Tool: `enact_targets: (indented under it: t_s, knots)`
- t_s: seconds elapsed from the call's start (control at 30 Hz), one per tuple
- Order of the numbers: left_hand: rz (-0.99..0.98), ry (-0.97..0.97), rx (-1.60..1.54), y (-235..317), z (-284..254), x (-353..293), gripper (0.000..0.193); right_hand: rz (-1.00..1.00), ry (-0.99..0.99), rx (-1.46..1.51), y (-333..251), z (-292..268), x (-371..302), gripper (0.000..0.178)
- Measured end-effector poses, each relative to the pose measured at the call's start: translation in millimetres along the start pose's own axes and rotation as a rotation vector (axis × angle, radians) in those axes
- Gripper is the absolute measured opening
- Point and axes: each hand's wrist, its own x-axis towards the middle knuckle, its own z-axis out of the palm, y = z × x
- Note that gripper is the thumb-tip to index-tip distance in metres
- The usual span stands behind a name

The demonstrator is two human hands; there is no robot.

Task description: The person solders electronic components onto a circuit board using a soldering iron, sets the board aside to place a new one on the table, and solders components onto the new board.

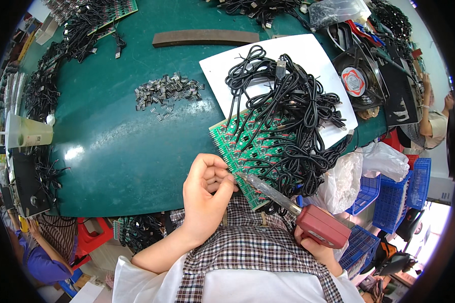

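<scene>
My right hand grips a soldering iron with a dark red body. Its long shaft slants up and left, and the tip comes to the left edge of a green circuit board panel. At that same edge my left hand is closed, thumb and forefinger pinched together; what lies between them is too small to make out. Black USB cables in tied coils are joined to the panel and cover its right part. A white board lies beneath the cables. Left of it sits a pile of small metal connector pieces.
A long dark bar lies across the green table. A fan stands at the right, above white plastic bags and blue crates. At the left are a cup and a red stool. Other people sit at both sides.
</scene>
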Motion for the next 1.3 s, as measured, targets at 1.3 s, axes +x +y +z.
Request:
enact_targets:
  t_s: [1.3]
  knots:
    - [-0.02, -0.001, 0.188, 8, -6, 2, 0.026, -0.15, -0.025, -0.103, -20, -6, 15, 0.034]
